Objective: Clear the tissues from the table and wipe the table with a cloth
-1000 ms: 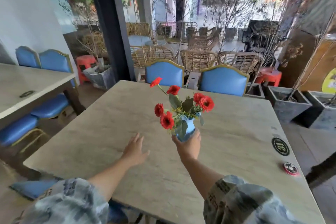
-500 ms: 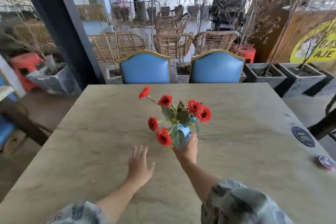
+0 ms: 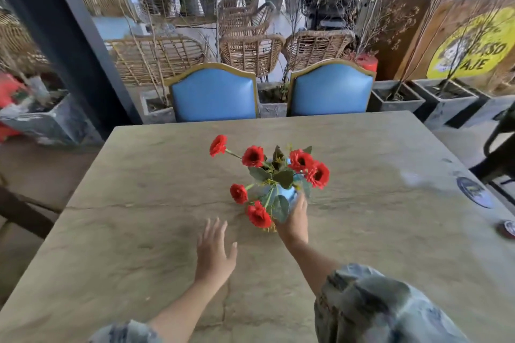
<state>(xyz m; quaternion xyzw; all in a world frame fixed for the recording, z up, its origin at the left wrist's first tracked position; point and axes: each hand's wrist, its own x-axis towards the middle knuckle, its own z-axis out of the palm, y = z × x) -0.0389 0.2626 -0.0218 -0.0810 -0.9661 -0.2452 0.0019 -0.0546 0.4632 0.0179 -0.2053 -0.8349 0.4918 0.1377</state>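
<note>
A small blue vase (image 3: 284, 195) with red flowers stands near the middle of the beige stone table (image 3: 133, 231). My right hand (image 3: 295, 220) grips the vase from the near side, its fingers curled round the body. My left hand (image 3: 214, 253) is open with fingers spread, just over or on the table to the left of the vase; whether it touches the surface I cannot tell. No tissues and no cloth show in this view.
Two blue chairs (image 3: 214, 95) stand at the table's far edge. A round dark sticker (image 3: 473, 192) and a red-rimmed disc (image 3: 508, 228) lie near the right edge. Concrete planters (image 3: 443, 100), wicker chairs and a dark pillar (image 3: 69, 36) stand beyond.
The view has swung right and moved closer to the table. My right hand keeps its grip on the vase, and my left hand stays open beside it.
</note>
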